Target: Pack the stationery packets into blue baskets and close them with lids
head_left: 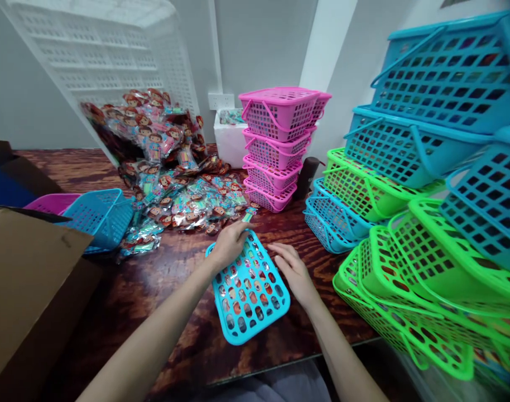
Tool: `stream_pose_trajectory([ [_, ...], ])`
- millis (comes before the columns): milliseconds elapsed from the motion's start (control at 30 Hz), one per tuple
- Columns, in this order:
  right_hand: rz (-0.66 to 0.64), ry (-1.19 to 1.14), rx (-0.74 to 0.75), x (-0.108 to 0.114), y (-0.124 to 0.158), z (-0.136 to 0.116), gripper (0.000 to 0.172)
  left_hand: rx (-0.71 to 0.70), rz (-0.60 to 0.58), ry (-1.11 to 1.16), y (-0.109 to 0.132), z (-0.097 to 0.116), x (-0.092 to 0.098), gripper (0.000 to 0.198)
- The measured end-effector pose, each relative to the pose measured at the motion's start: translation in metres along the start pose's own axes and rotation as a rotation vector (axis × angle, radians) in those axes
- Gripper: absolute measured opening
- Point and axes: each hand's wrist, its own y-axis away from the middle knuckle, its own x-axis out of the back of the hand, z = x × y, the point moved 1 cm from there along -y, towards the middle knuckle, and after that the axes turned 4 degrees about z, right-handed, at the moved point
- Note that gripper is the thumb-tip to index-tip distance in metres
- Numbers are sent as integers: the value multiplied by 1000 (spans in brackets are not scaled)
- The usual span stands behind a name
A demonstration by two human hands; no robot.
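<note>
A blue lidded plastic basket (250, 290) lies flat on the wooden table (154, 279), with small packets showing through its holes. My left hand (231, 241) rests on the basket's far corner, fingers curled over the lid edge. My right hand (292, 271) lies at the basket's right side, fingers stretched toward it and touching its edge. A heap of small cartoon-printed packets (175, 178) is spread just beyond the basket.
Stacked pink baskets (275, 145) stand behind; green baskets (414, 279) and blue baskets (439, 84) pile up on the right. A blue basket (102, 215) and a pink one (52, 202) sit left, by a cardboard box (24, 290). A white crate (104, 56) leans at the back.
</note>
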Motion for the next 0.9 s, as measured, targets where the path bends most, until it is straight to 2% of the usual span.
stream_pose_trajectory([
  [133,-162,105,49,-6,-25,7,39,-4,64,-6,0,0,2,29],
  [300,-309,150,92,-2,-31,8,41,-7,100,11,1,0,2,28],
  [500,-386,155,153,-9,-37,10,37,22,107,30,0,0,1,28],
  [667,-432,225,241,-10,-49,7,32,31,63,7,-2,3,0,27],
  [733,-454,159,232,-12,-51,5,30,40,43,-17,-3,4,-1,26],
  [800,-441,1,159,-16,-49,4,29,54,23,-47,-3,4,-3,28],
  [900,-288,-280,-27,-21,-37,3,31,78,1,-96,-2,4,-5,27],
])
